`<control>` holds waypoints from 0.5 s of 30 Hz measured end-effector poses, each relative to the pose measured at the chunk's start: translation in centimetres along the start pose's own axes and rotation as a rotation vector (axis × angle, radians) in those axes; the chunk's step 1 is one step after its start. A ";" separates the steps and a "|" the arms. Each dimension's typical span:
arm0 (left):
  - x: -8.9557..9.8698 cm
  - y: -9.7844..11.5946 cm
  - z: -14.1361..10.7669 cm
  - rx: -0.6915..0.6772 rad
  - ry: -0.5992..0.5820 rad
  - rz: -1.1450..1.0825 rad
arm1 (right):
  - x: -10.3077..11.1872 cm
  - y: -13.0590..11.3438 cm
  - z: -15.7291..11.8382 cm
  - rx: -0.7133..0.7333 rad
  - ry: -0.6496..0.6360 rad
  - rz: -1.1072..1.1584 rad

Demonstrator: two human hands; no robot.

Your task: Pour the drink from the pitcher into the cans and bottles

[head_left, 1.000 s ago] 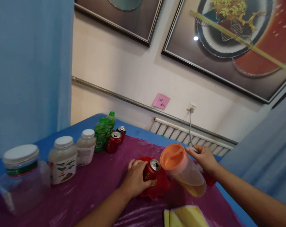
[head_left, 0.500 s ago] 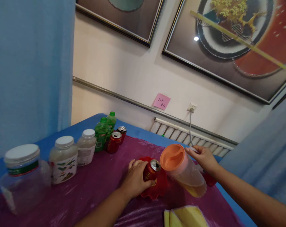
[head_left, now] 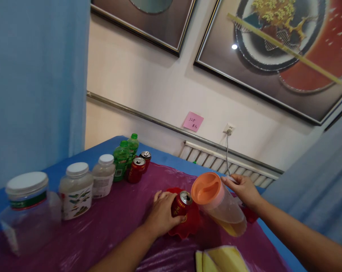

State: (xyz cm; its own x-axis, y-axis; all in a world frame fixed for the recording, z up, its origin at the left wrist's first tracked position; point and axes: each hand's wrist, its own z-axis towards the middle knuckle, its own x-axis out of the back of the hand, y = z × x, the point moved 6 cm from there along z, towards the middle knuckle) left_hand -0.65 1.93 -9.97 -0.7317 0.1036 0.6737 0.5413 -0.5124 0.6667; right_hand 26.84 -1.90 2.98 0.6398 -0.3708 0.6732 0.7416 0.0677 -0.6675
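My left hand [head_left: 162,215] is closed around a red drink can [head_left: 180,206] with an opened silver top. The can is over a scalloped red plate [head_left: 185,229]. To its right, my right hand [head_left: 243,189] grips the handle of a clear pitcher [head_left: 226,213] with an orange lid [head_left: 206,188]. The pitcher tilts left, its lid close to the can's top. Some liquid shows low inside it; I cannot make out any stream between lid and can. Behind the pitcher, another red object [head_left: 250,214] is mostly hidden.
Two more red cans [head_left: 135,172] stand at the back beside green bottles [head_left: 120,160]. Several white-lidded clear jars [head_left: 76,192] line the left. A folded yellow cloth [head_left: 223,260] lies at the front on the purple sheet [head_left: 111,234]. Blue curtains [head_left: 37,75] hang at both sides.
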 end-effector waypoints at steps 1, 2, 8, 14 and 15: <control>0.0 0.0 0.0 -0.001 -0.003 -0.001 | 0.0 0.0 0.0 -0.001 0.002 0.002; 0.0 0.0 0.0 -0.002 -0.007 -0.001 | 0.0 0.0 0.0 -0.003 0.005 0.003; 0.0 -0.1 0.0 -0.002 -0.006 -0.005 | 0.1 -0.2 -0.2 -0.010 0.005 -0.007; -0.1 -0.2 0.0 -0.007 0.002 0.005 | 0.2 0.0 -0.2 -0.019 0.000 -0.003; -0.1 -0.2 0.0 -0.003 0.002 0.005 | 0.2 0.0 -0.2 -0.019 -0.002 -0.002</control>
State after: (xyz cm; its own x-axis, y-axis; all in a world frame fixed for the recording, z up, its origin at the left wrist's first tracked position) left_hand -0.67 1.99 -10.21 -0.7296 0.0991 0.6766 0.5441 -0.5152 0.6622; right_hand 26.90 -2.17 3.01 0.6386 -0.3688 0.6754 0.7390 0.0491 -0.6719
